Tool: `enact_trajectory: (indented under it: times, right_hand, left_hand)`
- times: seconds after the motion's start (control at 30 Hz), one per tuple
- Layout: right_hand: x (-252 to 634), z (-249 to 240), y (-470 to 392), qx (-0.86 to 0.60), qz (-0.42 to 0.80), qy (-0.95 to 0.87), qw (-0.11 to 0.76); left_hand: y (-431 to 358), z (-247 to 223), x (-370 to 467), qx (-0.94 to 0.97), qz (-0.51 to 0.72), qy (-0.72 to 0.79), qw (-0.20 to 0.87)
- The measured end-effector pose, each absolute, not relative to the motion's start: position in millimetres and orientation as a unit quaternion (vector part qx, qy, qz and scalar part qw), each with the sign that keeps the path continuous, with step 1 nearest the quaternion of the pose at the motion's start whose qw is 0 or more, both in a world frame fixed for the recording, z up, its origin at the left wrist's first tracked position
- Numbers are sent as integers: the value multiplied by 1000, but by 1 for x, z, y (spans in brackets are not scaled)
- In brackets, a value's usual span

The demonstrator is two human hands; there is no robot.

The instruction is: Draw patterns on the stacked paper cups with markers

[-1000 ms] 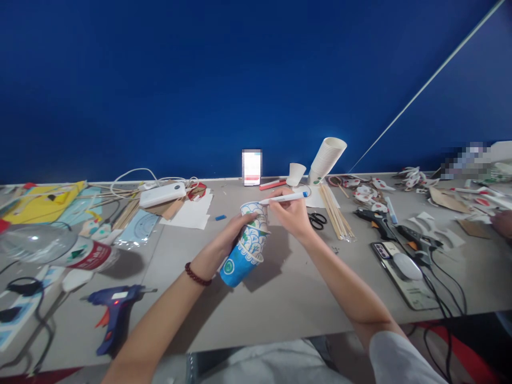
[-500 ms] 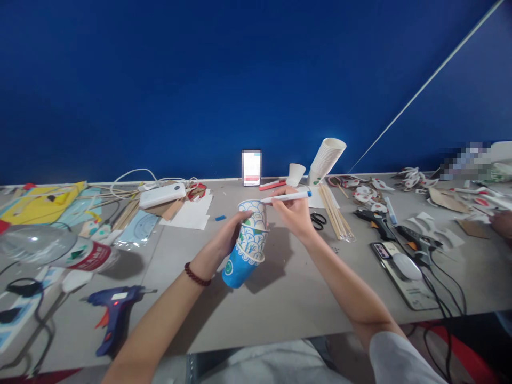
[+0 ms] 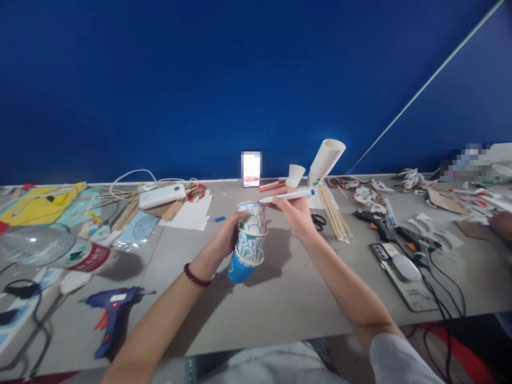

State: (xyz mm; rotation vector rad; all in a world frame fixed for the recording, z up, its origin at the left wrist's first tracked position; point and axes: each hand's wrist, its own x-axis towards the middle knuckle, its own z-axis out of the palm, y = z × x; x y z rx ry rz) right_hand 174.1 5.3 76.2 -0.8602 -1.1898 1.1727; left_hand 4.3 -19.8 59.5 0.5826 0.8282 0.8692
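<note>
My left hand [image 3: 231,232] is closed round a tilted stack of paper cups [image 3: 252,241], joined end to end. Blue scallop and branch lines cover the upper cups, and the lowest one is solid blue. My right hand [image 3: 294,210] grips a white marker [image 3: 290,196] with a blue end. The marker's tip points left, close to the top cup's rim; whether it touches I cannot tell. A small blue cap [image 3: 220,218] lies on the table just left of the cups.
Behind stand a lit phone [image 3: 252,169], a small white cup [image 3: 295,175] and a leaning cup stack [image 3: 327,160]. Wooden sticks [image 3: 335,213] and scissors [image 3: 318,221] lie right. At left are a glue gun [image 3: 116,314] and a water bottle [image 3: 60,248]. Another person's hand [image 3: 502,224] shows far right.
The cup stack has turned slightly in my left hand, its blue bottom swinging right and up. The marker has shifted a little with my right hand.
</note>
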Motion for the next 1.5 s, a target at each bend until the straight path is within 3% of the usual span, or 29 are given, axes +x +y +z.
enact_trajectory:
  times: [0.17,0.57,1.5]
  right_hand:
    - [175,80,-5,-357,451,-570,586]
    - [171,84,-10,-385,383,-621,565]
    - [171,73,3,-401,416,-603,550]
  left_hand:
    - [-25,64,2,364,463,373,717]
    - [-22,61,1,380,462,395,698]
    - [-20,63,3,304,421,442,731]
